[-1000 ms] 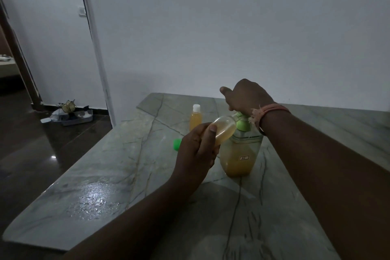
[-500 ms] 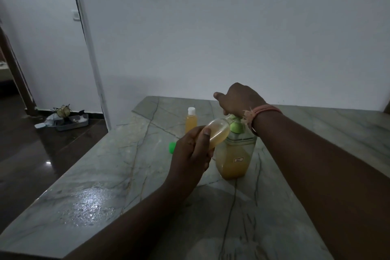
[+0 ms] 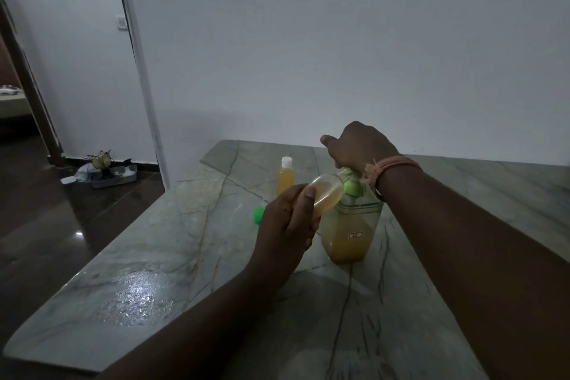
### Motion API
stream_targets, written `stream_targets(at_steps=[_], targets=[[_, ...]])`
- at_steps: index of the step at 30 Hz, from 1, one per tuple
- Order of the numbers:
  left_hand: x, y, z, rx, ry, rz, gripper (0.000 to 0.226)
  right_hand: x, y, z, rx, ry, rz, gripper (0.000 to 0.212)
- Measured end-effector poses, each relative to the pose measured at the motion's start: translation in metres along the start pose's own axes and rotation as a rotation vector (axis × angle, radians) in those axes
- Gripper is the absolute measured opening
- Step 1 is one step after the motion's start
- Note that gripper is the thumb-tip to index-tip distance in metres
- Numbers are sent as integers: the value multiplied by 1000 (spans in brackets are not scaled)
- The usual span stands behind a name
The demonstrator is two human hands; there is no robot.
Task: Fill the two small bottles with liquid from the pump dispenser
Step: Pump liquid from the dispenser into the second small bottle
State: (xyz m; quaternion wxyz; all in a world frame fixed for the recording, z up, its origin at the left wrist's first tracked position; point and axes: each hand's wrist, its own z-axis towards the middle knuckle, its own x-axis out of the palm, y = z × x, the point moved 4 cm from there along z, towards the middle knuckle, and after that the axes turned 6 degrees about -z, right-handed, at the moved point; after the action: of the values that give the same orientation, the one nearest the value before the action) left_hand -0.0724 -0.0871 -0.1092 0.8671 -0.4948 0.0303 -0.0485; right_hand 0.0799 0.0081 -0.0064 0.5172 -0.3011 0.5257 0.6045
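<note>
We tilt small bottle (image 3: 327, 197) in left hand (image 3: 288, 227) to nozzle; right hand (image 3: 359, 147) curls over pump dispenser (image 3: 351, 225) top, w/ capped bottle (image 3: 286, 177) done.

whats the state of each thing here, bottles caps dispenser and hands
held small bottle: uncapped, tilted at the pump, partly filled
white-capped bottle: capped, upright, filled
green cap: off, lying on the table
pump dispenser: upright, part full
left hand: grips the held bottle
right hand: on the pump head
</note>
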Motion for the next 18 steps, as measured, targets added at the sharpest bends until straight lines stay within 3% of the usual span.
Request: stream_targets(at_steps=[9,18], targets=[[0,0,-3,-20,-2,18,29,-13,8,-9,-45,-24,-92,41],[0,2,-1,-43,-2,-2,27,-3,4,-6,-3,4,-51,48]])
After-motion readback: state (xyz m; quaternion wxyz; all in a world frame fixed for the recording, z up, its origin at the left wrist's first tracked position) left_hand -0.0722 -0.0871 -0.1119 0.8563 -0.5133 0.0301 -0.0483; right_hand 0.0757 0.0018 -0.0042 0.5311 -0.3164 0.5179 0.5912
